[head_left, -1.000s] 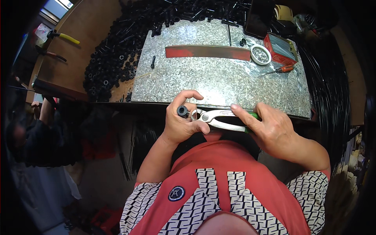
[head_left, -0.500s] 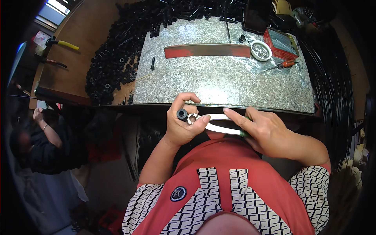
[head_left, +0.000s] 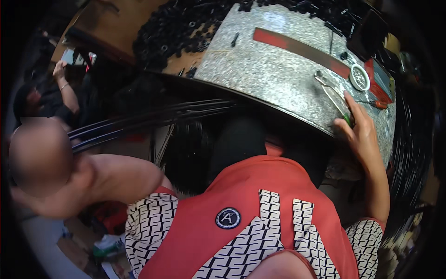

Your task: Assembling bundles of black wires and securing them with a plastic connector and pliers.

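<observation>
My left hand (head_left: 44,158) is far out to the left and smeared by blur, its fingers hidden. A bundle of long thin black rods (head_left: 153,118) runs into it and stretches right across the gap in front of the worktable. My right hand (head_left: 363,128) is over the table's front right part, thumb and forefinger spread apart. Between them lies the green handle end of metal pliers (head_left: 332,95), whose jaws point toward the table's far side. The hand touches or nearly touches the handle without a closed grip.
On the speckled tabletop (head_left: 274,74) lie a red-brown bar (head_left: 302,53), a white bowl (head_left: 359,77), a red box (head_left: 378,81) and an orange-handled screwdriver (head_left: 380,104). Black parts (head_left: 186,28) heap at the far left. Another person's hand (head_left: 59,69) shows at left.
My left hand has swung far left from in front of me, with long black rods now at it. My right hand has moved right and forward, bringing the pliers onto the tabletop. The view has turned.
</observation>
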The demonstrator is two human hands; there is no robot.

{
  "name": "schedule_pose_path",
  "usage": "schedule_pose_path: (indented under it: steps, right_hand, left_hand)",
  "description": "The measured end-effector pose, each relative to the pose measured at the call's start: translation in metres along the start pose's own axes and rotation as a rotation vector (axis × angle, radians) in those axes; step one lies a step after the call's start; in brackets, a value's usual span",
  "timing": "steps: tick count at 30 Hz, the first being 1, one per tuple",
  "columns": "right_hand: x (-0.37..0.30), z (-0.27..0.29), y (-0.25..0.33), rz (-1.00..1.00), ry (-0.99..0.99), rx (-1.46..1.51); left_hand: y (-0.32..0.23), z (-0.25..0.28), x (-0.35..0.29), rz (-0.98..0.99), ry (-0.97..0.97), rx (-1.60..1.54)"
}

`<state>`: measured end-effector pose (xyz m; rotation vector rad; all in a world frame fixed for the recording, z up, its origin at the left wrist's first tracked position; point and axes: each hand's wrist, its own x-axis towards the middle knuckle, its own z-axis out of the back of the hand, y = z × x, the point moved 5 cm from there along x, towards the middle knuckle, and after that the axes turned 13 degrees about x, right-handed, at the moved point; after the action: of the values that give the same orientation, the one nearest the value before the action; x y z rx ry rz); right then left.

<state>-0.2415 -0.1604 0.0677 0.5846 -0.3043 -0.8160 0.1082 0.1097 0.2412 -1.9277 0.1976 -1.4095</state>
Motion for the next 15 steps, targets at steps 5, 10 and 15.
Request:
schedule_pose_path:
  steps: [5, 10, 15]
  right_hand:
    - [0.023, -0.019, -0.016, 0.042, -0.096, -0.299]
    - [0.017, -0.010, -0.021, 0.189, -0.241, -0.416]
    - [0.001, 0.019, -0.045, 0.088, -0.294, -0.393]
  left_hand:
    - [-0.034, 0.007, -0.003, -0.055, -0.242, 0.429]
    - [0.080, -0.040, -0.044, 0.487, 0.101, 0.254]
    - [0.199, 0.003, -0.165, 1.270, 0.190, 0.213]
